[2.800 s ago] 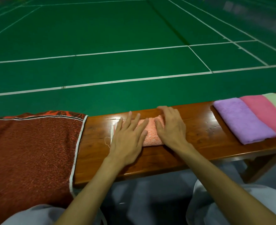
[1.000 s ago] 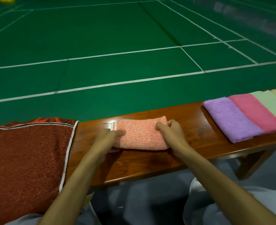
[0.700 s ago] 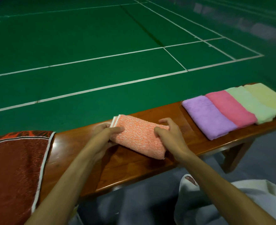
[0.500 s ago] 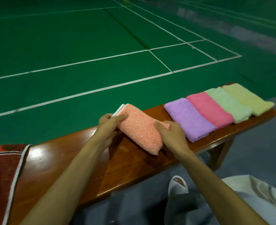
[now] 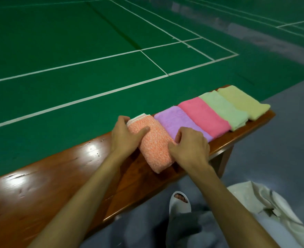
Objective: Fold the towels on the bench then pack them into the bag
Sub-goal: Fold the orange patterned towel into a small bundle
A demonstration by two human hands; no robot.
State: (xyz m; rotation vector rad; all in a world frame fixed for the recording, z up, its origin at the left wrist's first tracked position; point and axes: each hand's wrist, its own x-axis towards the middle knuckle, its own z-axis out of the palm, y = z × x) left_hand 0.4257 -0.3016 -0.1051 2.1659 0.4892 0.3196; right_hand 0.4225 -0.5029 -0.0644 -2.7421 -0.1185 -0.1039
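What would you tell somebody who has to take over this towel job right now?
Left hand grips the far end of the folded orange towel; right hand holds its near right edge.
It lies on the bench beside the purple towel, pink towel, green towel and yellow towel, all folded.
Left: let go, then pack all five into the cream bag at lower right.

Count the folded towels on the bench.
5, side by side along the bench: orange towel held by the left hand and right hand, then purple towel, pink towel, green towel, and yellow towel at the far end. None looks hidden.
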